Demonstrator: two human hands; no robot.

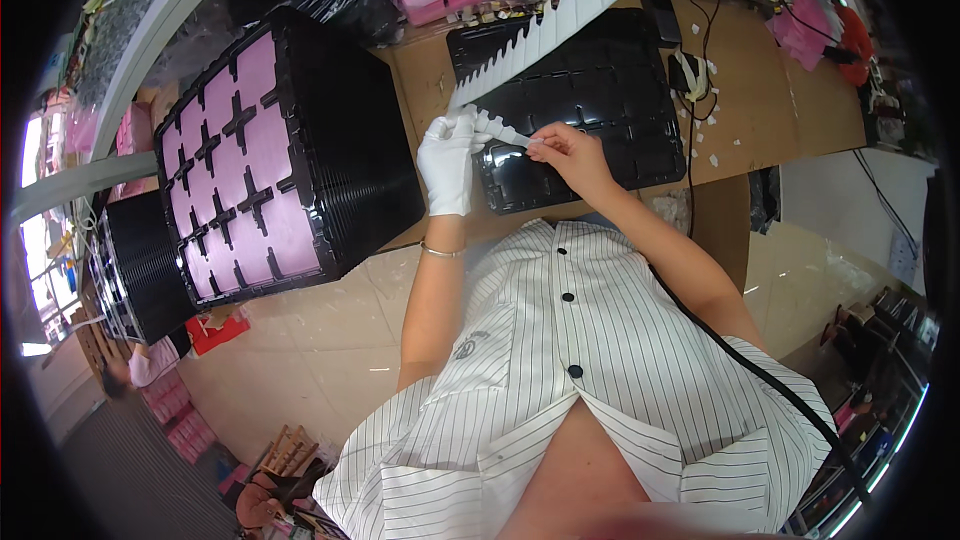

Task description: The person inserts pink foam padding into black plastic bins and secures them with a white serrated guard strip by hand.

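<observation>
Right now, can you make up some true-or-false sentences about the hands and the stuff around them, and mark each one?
1. The left hand wears a white glove. True.
2. The right hand is gloved too. False: the right hand is bare.
3. A white strip runs between the hands. True.
4. The tall tray stack stands at the person's right. False: the black tray stack is at the left.
5. The shirt is striped. True.

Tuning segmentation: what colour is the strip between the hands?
The strip is white; best seen in the head view.
</observation>
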